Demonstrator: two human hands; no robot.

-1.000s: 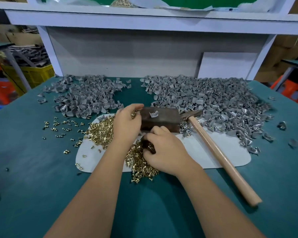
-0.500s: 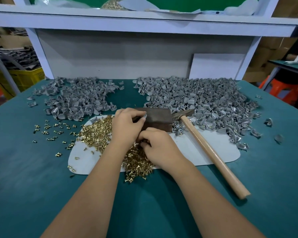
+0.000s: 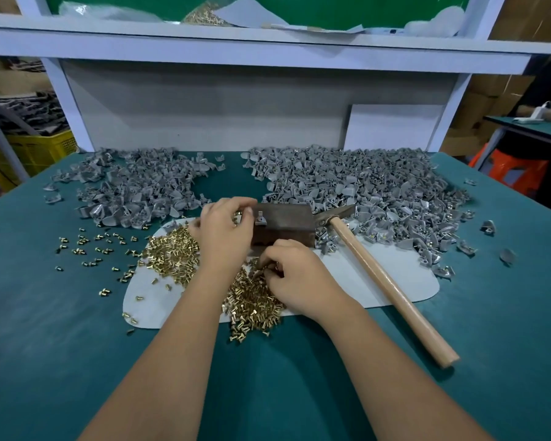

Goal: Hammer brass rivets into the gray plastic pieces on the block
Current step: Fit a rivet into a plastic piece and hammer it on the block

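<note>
A brown block stands on a white mat. One gray plastic piece sits on the block's top near its left end. My left hand curls at that end, thumb and forefinger tips against the piece. My right hand is in front of the block, fingers curled down and pinching into the brass rivets heaped on the mat. The wooden-handled hammer lies to the right, its head against the block, untouched.
Two big heaps of gray pieces lie behind the block, one at the left and one at the right. Loose rivets dot the green table at left. A white shelf frame rises at the back.
My left hand closed over the block's left end and now has its fingertips at the gray piece. My right hand stayed low, picking in the rivet pile. The hammer has not moved.
</note>
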